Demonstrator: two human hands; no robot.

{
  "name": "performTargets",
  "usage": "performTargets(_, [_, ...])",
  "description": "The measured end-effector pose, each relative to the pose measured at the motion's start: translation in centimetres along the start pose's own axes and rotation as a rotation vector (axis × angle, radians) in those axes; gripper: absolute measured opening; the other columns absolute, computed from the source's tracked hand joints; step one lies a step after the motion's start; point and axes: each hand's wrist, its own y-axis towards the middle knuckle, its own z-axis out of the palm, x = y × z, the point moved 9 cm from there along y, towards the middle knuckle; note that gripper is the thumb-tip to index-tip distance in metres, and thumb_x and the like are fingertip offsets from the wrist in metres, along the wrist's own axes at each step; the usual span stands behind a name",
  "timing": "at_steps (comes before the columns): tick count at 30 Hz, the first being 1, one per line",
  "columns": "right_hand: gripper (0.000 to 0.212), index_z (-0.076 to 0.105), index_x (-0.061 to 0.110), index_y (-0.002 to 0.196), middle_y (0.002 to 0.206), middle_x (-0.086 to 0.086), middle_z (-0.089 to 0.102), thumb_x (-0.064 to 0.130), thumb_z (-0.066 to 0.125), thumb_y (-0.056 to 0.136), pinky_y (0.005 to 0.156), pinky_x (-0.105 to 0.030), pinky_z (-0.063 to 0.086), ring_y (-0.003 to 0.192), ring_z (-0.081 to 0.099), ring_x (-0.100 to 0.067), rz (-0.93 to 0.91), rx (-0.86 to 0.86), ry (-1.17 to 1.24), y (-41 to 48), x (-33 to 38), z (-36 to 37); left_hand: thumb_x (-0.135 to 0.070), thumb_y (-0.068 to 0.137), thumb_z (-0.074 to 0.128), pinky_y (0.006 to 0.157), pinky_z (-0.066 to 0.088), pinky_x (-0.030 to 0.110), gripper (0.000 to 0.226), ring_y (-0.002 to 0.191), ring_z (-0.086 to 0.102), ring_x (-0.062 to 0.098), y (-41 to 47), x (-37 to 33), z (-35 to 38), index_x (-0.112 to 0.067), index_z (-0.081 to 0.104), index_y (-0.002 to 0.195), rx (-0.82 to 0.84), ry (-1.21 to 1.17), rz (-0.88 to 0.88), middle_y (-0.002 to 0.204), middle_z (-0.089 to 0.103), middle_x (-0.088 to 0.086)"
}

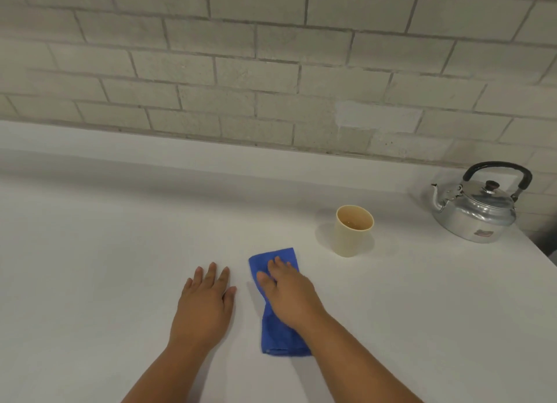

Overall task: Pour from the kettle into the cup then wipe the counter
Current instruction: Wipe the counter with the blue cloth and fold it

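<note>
A silver kettle with a black handle stands upright at the far right of the white counter, its spout pointing left. A cream cup stands upright left of the kettle, with a little liquid at its bottom. A folded blue cloth lies on the counter in front of the cup. My right hand lies flat on the cloth, fingers spread, pressing it down. My left hand rests palm down on the bare counter just left of the cloth, holding nothing.
A pale brick wall runs along the back of the counter behind a low ledge. The counter's right edge falls away just past the kettle.
</note>
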Motion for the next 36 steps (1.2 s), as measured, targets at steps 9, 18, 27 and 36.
performTargets(9, [0.057,0.012,0.015,0.148,0.159,-0.004,0.009,0.041,0.025,0.099,0.118,-0.039,0.006,0.145,0.004,-0.026,-0.232,0.079,-0.346,2.6,-0.3,-0.7,-0.041,0.097,0.023,0.119,0.008,0.039,0.052,0.146,0.007,0.027,-0.2,-0.1,0.0,-0.024,0.021,0.146,-0.005,-0.036,-0.007,0.158,0.015,0.005])
performTargets(18, [0.062,0.005,0.014,0.148,0.159,-0.005,0.003,0.047,0.017,0.097,0.117,-0.047,-0.004,0.145,-0.003,-0.026,-0.027,-0.079,-0.289,3.9,1.1,2.2,-0.041,0.098,0.021,0.118,0.008,0.037,0.051,0.146,0.007,0.025,0.2,-0.1,0.1,-0.025,0.02,0.146,-0.02,-0.03,-0.025,0.158,0.015,0.003])
performTargets(27, [0.034,0.054,0.018,0.12,0.122,-0.006,0.053,0.037,0.045,0.093,0.091,-0.037,0.038,0.114,0.045,-0.026,-0.062,-0.031,-0.282,7.2,0.7,-2.2,-0.074,0.075,0.04,0.087,0.036,0.028,0.058,0.095,0.045,0.018,-3.4,-1.9,-1.0,-0.022,0.058,0.093,-0.15,-0.09,-0.145,0.105,0.054,-0.001])
performTargets(36, [0.012,0.052,0.018,0.089,0.094,-0.001,0.056,0.017,0.063,0.083,0.071,-0.028,0.041,0.084,0.052,-0.018,-0.18,0.178,-0.051,9.4,3.0,-3.5,-0.048,0.087,0.049,0.057,0.038,0.023,0.031,0.064,0.046,0.008,-2.9,-3.3,-0.7,-0.026,0.033,0.072,-0.013,-0.336,-0.162,0.072,0.047,-0.009])
